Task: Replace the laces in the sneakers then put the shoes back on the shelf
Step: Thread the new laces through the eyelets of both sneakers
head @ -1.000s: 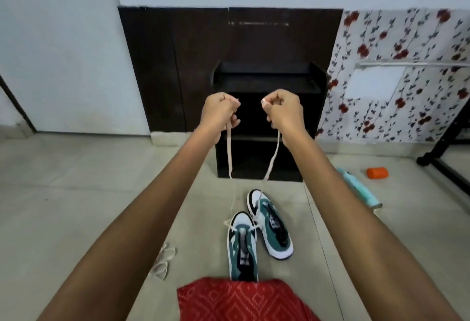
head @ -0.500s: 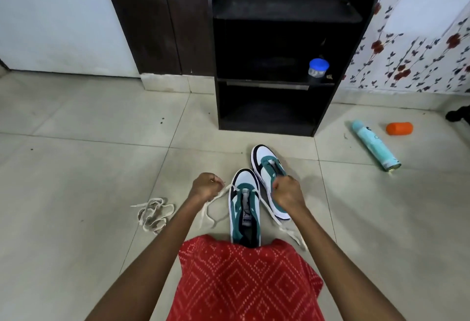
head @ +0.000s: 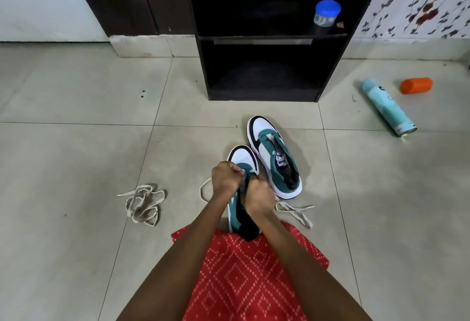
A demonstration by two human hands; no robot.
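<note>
Two teal, white and black sneakers lie on the tiled floor before a black shelf [head: 264, 41]. The near sneaker [head: 241, 158] has a beige lace [head: 292, 212] through its front eyelets, with loose ends trailing to both sides. My left hand [head: 225, 177] and my right hand [head: 259, 197] are curled together over its tongue; they appear to pinch the lace there, but the fingers hide it. The far sneaker [head: 274, 158] has no lace. A second loose lace [head: 143, 205] is bundled on the floor to the left.
A blue-lidded jar [head: 326, 15] stands on the shelf's middle board. A turquoise spray can [head: 387, 107] and an orange cap [head: 415, 85] lie on the floor at the right. My red patterned garment [head: 249, 270] covers the near heel.
My hands came down from chest height, where they held the lace ends taut, to the near sneaker and closed together over its tongue. The camera tilted down toward the floor.
</note>
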